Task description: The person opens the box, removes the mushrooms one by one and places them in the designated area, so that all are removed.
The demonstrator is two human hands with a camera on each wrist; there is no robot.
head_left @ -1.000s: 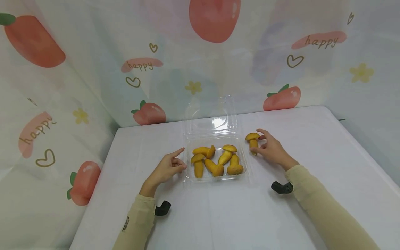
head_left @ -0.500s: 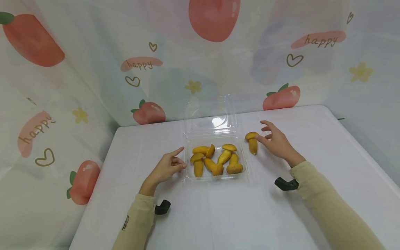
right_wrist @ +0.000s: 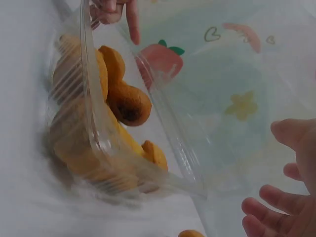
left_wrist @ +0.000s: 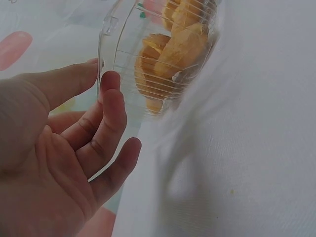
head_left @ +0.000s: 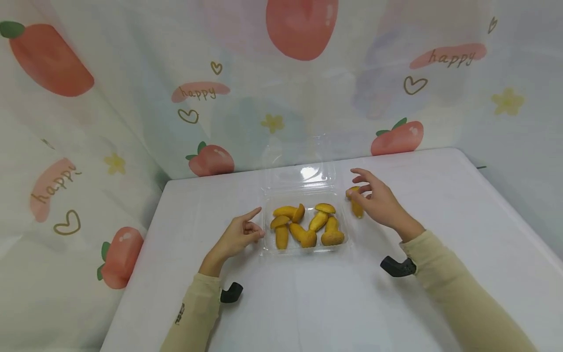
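Observation:
In the head view my left hand (head_left: 237,237) is at the left side of a clear plastic clamshell box (head_left: 308,250), index finger stretched out. The left wrist view shows the box's rim (left_wrist: 102,47) between my thumb and curled fingers. Several yellow-brown mushrooms (head_left: 301,237) lie inside the box. To its right, a single mushroom (head_left: 357,210) lies on the table, partly covered by my right hand (head_left: 382,203). That hand hovers with fingers spread and holds nothing. Just the top of that mushroom (right_wrist: 191,233) shows at the right wrist view's lower edge.
The box's transparent lid (head_left: 299,168) stands raised at the back, near the patterned curtain (head_left: 246,107). White cloth covers the table (head_left: 281,303). A black curved piece is at each wrist, left (head_left: 231,293) and right (head_left: 398,266).
My right hand let go of the single mushroom and drew back to the right. It has since moved left again, over the mushroom. My left hand has kept its place at the box.

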